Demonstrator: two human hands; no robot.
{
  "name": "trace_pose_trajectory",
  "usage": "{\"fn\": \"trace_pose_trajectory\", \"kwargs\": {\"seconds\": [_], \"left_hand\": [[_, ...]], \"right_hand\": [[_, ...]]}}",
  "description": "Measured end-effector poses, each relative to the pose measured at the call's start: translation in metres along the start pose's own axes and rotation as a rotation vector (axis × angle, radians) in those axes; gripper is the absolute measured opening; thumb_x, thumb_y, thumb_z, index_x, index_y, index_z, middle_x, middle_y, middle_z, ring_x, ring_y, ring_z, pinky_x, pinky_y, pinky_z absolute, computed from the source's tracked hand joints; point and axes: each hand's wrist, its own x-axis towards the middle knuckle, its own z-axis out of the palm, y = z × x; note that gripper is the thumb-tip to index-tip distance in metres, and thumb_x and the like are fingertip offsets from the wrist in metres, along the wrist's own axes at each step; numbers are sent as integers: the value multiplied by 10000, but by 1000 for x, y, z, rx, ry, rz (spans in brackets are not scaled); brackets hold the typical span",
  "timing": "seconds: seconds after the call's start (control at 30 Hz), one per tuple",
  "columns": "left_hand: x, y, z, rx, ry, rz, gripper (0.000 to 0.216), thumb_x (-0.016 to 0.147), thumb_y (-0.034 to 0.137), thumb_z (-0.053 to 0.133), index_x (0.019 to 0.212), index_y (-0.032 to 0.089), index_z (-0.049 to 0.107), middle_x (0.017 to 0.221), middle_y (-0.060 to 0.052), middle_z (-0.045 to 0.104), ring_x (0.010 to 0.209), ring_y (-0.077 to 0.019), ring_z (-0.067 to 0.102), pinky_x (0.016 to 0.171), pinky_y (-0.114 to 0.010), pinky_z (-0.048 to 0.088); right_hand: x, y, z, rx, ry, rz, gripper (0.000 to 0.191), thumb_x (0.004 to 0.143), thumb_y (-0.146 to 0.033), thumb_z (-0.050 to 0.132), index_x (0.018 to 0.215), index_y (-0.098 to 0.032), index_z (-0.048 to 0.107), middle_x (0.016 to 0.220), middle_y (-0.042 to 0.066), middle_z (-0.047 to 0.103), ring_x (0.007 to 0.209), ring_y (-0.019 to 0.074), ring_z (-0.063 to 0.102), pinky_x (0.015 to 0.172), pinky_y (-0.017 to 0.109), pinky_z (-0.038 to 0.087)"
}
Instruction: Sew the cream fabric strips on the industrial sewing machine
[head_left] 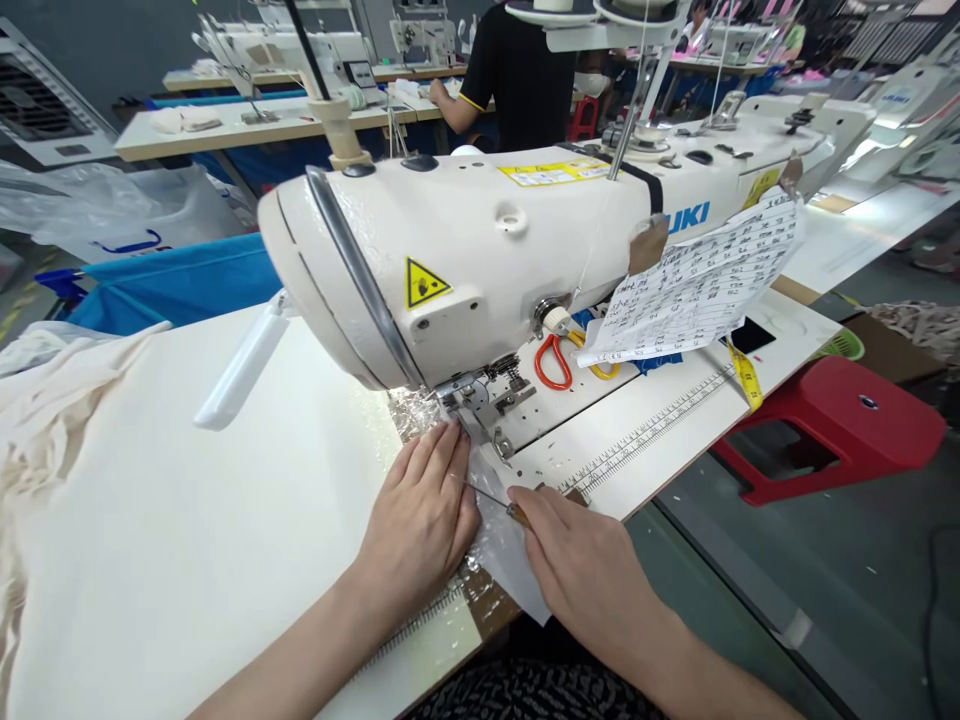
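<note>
At the counter's [630,490] near edge, the fingers of the right hand [577,550] are curled narrowly round the wooden handle of an awl [495,500]. Its long axis is directed forward and to the left, the slender metal shaft being aimed at the left hand [424,500]; whether anything is touched by the tip cannot be told.

Between the hands, a translucent white strip [514,555] is laid, its length being run from the presser foot [465,395] toward the near edge and slightly rightward. It is thin, pale and smooth, and is partly covered by the left hand, to which its far part is nearer. The left fingers are held flat and together beside the presser foot, pointed forward, with no object seen gripped.

Above, the white sewing machine [465,260] is marked by a yellow warning triangle [425,284]. To its right, red-handled scissors [540,368] are placed beneath a handwritten sheet [697,280]. Farther back, a person in a black top [525,80] is seen.
</note>
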Motion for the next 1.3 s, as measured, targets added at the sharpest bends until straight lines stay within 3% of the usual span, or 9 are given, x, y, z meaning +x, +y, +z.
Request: {"fn": "trace_pose_trajectory", "kwargs": {"seconds": [0.43,0.67,0.83,0.93,1.13,1.3], "left_hand": [[-1,1,-5,17,46,38,455,961,250,330,1326,65,530,1362,-182,590,1275,-312,537,1090,-486,400],[1,-7,-1,2,58,34,441,957,220,346,1336,64,510,1377,-179,571,1304,-313,503,1117,-508,370],[5,-13,-1,-16,45,-24,416,956,232,379,1317,88,529,1266,-181,592,1224,-333,511,1023,-517,461],[8,-19,-2,6,55,-19,394,952,205,396,1287,67,553,1210,-189,601,1179,-336,521,980,-508,490],[10,-27,-7,138,68,9,381,926,46,383,1229,58,614,1286,-173,619,1260,-327,501,1048,-482,437],[6,-10,-9,12,47,33,362,965,188,413,1206,28,631,1299,-176,626,1290,-326,497,1045,-459,447]], "right_hand": [[8,-4,1,-10,3,-26,333,862,-35,531,1170,-152,579,834,39,701,662,202,679,517,285,484],[21,-9,2,18,-125,23,353,916,-51,497,1250,-140,565,985,90,727,784,242,725,597,319,552],[31,-12,4,41,-152,84,356,914,-41,493,1242,-139,592,1038,114,742,822,262,739,618,331,571],[32,-14,6,100,-134,106,347,930,-54,467,1249,-118,586,1055,126,747,843,275,741,648,360,585],[20,-16,8,437,-43,110,322,962,-109,388,1199,-70,602,1006,144,754,822,282,734,683,406,594],[12,-15,9,420,11,103,348,938,-93,375,1192,-62,611,979,153,753,802,302,738,645,423,586]]}}
